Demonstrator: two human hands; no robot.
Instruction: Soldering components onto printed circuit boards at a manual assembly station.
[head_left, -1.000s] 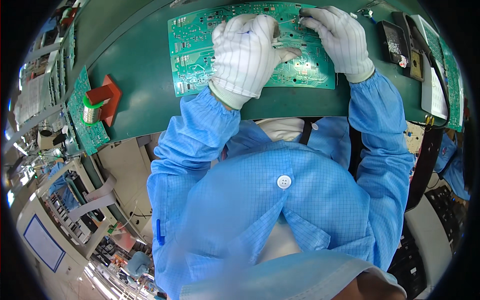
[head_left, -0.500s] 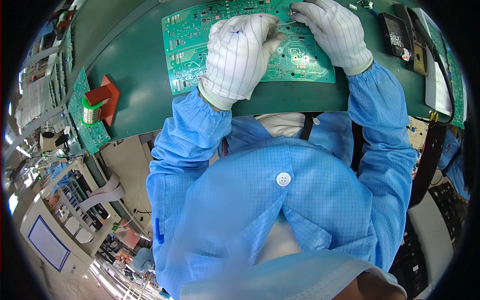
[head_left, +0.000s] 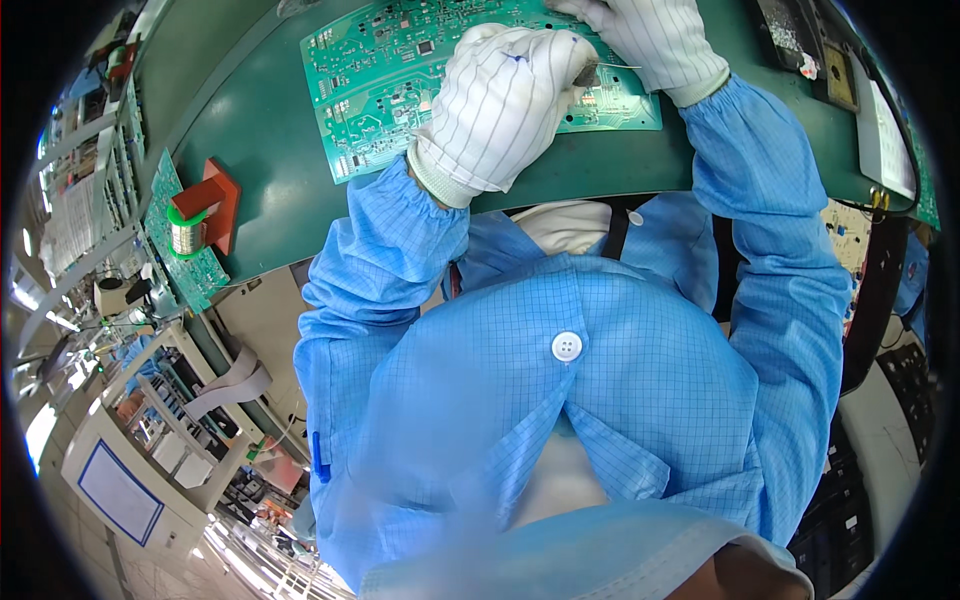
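A large green circuit board (head_left: pixel 375 120) with small parts lies on the bench, partly under my gloved hands. My left hand (head_left: pixel 500 105), in a white striped glove, is closed above the board's middle. A thin pale wire (head_left: pixel 622 67) sticks out from its darkened fingertips toward the right. My right hand (head_left: pixel 655 45), gloved likewise, is over the board's far right part with its fingers bent; the upper picture edge cuts them off, so what they hold is hidden.
Left on the green bench (head_left: pixel 275 215) stands a red holder (head_left: pixel 225 205) with a spool of solder wire (head_left: pixel 186 235), by another circuit board (head_left: pixel 200 275). At the right are a dark tray (head_left: pixel 785 30) and a white device (head_left: pixel 885 140) with a black cable.
The view has shifted, with the board sitting slightly higher and further left. My left hand has moved right over the board, and its wire now points right. My right hand has gone further up.
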